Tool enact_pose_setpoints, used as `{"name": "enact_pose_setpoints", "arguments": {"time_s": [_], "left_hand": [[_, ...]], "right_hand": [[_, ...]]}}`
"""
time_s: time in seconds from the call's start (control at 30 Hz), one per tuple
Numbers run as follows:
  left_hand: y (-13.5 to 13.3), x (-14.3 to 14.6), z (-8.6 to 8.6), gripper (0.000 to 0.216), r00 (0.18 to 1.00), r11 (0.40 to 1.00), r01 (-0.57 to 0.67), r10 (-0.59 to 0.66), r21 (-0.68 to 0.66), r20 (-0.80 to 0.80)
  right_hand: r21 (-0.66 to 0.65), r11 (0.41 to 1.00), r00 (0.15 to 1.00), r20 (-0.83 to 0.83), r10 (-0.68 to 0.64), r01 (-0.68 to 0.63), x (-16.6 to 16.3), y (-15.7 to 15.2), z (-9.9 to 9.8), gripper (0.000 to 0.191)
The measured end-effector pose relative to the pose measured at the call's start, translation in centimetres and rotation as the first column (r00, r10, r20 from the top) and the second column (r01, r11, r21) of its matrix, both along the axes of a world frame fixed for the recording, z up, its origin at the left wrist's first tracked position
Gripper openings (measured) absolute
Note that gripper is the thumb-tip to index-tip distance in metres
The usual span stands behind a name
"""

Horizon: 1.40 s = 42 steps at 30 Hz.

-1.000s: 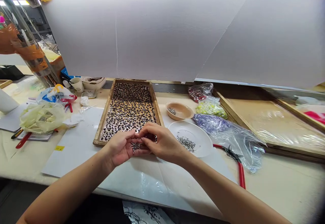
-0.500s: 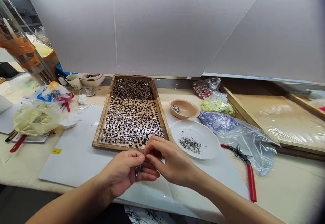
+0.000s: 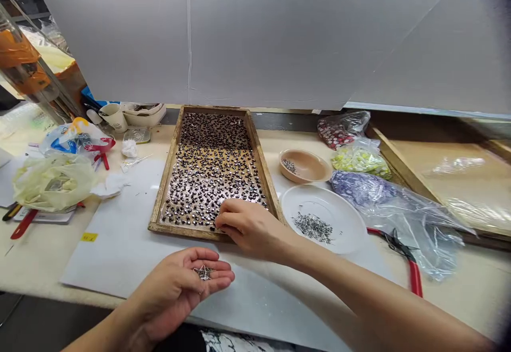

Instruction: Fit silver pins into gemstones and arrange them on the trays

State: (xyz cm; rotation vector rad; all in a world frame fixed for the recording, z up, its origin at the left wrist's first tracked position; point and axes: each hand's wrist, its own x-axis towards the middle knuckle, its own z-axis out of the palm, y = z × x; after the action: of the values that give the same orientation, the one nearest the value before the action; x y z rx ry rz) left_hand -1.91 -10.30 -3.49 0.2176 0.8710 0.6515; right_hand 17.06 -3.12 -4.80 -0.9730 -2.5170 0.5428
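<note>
One pale grey panel [image 3: 255, 38] fills the top of the frame, above one cream-covered table [image 3: 35, 256]. One white sheet [image 3: 120, 245] covers the lower middle. Of two wooden trays, the right-hand tray [image 3: 451, 165] runs off the right edge of the frame; the middle tray [image 3: 187, 232] lies at the centre, its long axis running almost straight up the picture, its short near side toward the bottom. Three clear bags sit right of centre: purple [image 3: 359, 184], yellow-green [image 3: 359, 161] and red [image 3: 339, 131]. Below them is one white plate [image 3: 339, 208].

The left hand [image 3: 181, 293], bottom centre, is palm up and spread, slightly cupped under a small heap of metal pieces [image 3: 203, 272]. These point various ways and are too tangled to count. The right hand [image 3: 249, 229] curls over the middle tray's near edge, fingertips drawn together and down among black pieces [image 3: 215, 128], too many to count; I cannot tell how tightly they close or whether they grip one.

One tan bowl [image 3: 311, 168] stands above the plate; one red-handled tool [image 3: 415, 280] lies lower right.
</note>
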Motion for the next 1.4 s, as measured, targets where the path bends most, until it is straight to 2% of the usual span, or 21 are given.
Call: {"name": "enact_pose_setpoints", "arguments": {"time_s": [0.2,0.43,0.67,0.9,1.4], "left_hand": [[0.4,0.1,0.3,0.034,1.000,1.000,-0.005,0.005,-0.023,-0.011],[0.6,-0.7,0.0,0.018,0.999,1.000,0.011,-0.011,-0.008,-0.046],[1.1,-1.0,0.0,0.010,0.997,0.997,0.067,-0.066,0.024,-0.049],[1.4,-1.0,0.1,0.012,0.996,1.000,0.019,-0.017,0.022,-0.089],[1.5,-1.3,-0.2,0.015,0.996,0.998,0.022,-0.017,0.056,-0.087]], "right_hand": [[0.052,0.996,0.993,0.089,0.072,-0.077,-0.5,0.9,-0.4,0.023],[0.050,0.984,0.975,0.153,0.163,-0.172,-0.9,1.6,-0.8,0.027],[0.050,0.984,0.973,0.167,0.159,-0.169,-0.9,1.6,-0.7,0.027],[0.035,0.983,0.968,0.184,0.172,-0.181,-1.2,1.6,-0.5,0.025],[0.066,0.982,0.954,0.257,0.153,-0.175,-1.3,1.4,-0.2,0.023]]}}
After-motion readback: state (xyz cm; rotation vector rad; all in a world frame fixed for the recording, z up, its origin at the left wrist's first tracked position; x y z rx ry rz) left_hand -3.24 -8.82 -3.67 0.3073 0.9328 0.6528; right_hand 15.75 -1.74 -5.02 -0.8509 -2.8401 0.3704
